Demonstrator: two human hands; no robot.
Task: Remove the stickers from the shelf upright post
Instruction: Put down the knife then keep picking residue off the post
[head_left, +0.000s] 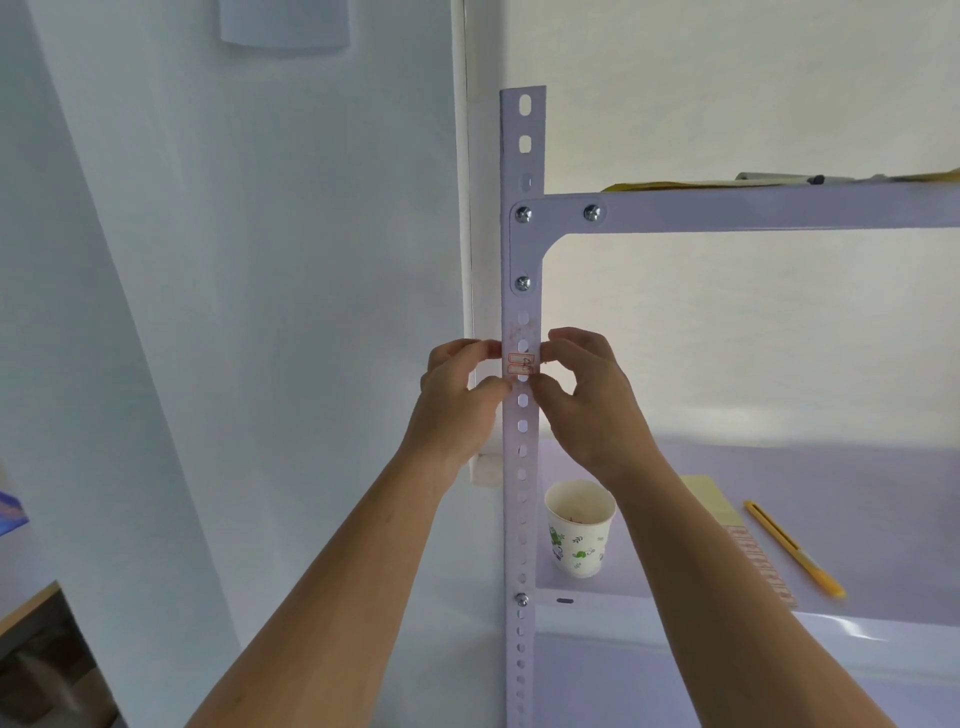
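Presently: two small red-bordered stickers (521, 364) sit one above the other on the front face of the white perforated upright post (522, 249). They are below the lowest screw of the corner bracket and well above the lower shelf (857, 467). They appear to partly cover one slot hole.

Left hand (460, 387): fingers curled, thumb and forefinger pinching the post's left edge level with the stickers, apparently steadying it.

Right hand (584, 387): fingers curled, thumb and forefinger closed on the right ends of the stickers at the post's right edge. Cannot tell whether a corner is lifted yet; the fingertips cover it.

Handling, my judgement:
- Stickers are thin paper, near weightless and limp, and likely to tear if pulled fast or straight outward.
- Best hold is a free corner at one end, raised with a nail, then peeled low and slow along the face.
- Where the paper spans the hole there is nothing for the glue to hold, so that patch should lift more easily.
- Post looks like rigid painted metal, bolted in place; it should not flex and needs little bracing.
- Glue residue is probable; a faint pinkish smear shows just above the stickers.

On the lower shelf, a paper cup (579, 530) stands near the left edge, just beside the post. A yellow cutter (792, 548) lies further right.
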